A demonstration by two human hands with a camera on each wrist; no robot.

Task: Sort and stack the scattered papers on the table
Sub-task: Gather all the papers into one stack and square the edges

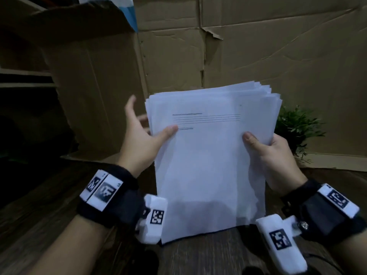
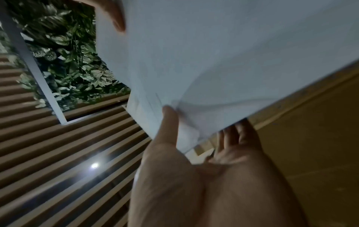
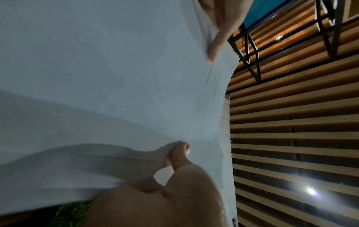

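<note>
A thick stack of white papers stands nearly upright on its bottom edge on the dark wooden table; the top sheet bears a few printed lines. My left hand holds its left edge, thumb on the front sheet, fingers spread behind. My right hand grips the right edge, thumb in front, fingers hidden behind. The sheets' top edges are fanned unevenly. In the left wrist view, the left thumb presses the papers. The right wrist view shows the right thumb pinching the papers.
Flattened cardboard stands as a wall behind the table, with a large cardboard box at the left. A small green plant sits at the right, behind the stack. Shelves lie at the far left.
</note>
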